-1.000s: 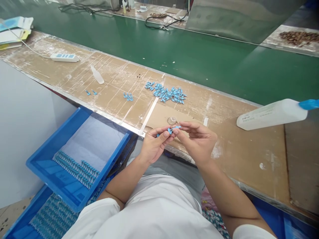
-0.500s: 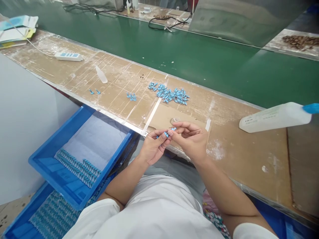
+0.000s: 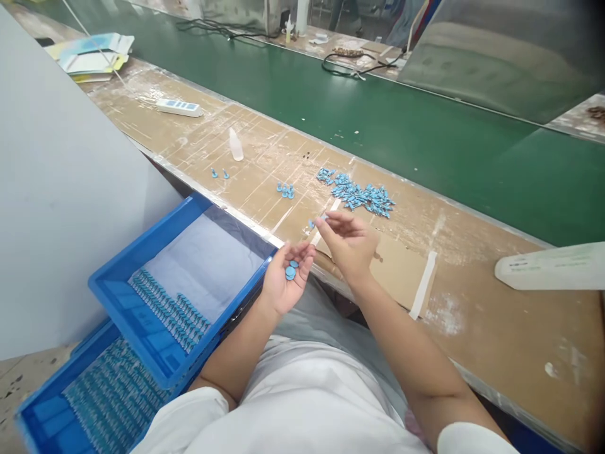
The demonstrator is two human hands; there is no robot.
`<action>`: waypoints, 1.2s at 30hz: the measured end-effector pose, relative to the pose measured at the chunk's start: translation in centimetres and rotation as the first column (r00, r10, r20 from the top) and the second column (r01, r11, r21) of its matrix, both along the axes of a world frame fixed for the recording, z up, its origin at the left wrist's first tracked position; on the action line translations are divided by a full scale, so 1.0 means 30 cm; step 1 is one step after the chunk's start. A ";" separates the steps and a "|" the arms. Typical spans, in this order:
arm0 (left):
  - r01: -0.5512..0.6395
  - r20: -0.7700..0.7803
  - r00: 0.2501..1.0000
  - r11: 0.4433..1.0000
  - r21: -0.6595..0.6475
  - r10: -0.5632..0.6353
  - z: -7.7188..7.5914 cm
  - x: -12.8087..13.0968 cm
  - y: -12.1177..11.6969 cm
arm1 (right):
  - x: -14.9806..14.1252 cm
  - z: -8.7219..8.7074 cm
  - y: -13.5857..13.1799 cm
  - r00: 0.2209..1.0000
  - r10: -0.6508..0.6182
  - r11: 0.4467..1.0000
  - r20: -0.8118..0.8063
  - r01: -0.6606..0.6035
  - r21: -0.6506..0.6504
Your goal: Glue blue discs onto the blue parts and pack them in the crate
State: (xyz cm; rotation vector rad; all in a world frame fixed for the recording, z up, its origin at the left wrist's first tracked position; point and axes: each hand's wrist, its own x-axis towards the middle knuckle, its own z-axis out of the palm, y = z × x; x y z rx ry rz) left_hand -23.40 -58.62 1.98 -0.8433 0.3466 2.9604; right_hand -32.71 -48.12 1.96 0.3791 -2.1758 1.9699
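Left hand [image 3: 289,277], front-left of the pile [image 3: 363,197]: unclenched, cupped under loose blue discs [image 3: 290,273], presumably against spilling; right hand [image 3: 350,243], just before the pile: fingertips pinching a blue piece [image 3: 311,224], likely for fine control.

Round blue discs [image 3: 290,272] lie in the left hand [image 3: 282,292], a stemmed blue piece [image 3: 311,224] in the right hand [image 3: 350,244].
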 end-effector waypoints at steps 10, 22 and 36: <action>-0.127 -0.102 0.987 0.992 -0.002 0.126 -0.043 0.022 -0.130 | -0.280 -0.213 -0.171 0.969 0.046 0.547 -0.241 0.177 0.818; -0.102 -0.063 0.993 0.992 -0.073 0.098 -0.064 -0.001 -0.110 | 0.019 -0.034 -0.062 0.836 0.311 0.803 -0.452 0.024 0.596; 0.040 -0.072 0.996 0.991 -0.127 -0.049 -0.050 -0.020 -0.013 | 0.146 -0.028 0.023 0.850 0.511 0.761 -0.124 -0.381 0.526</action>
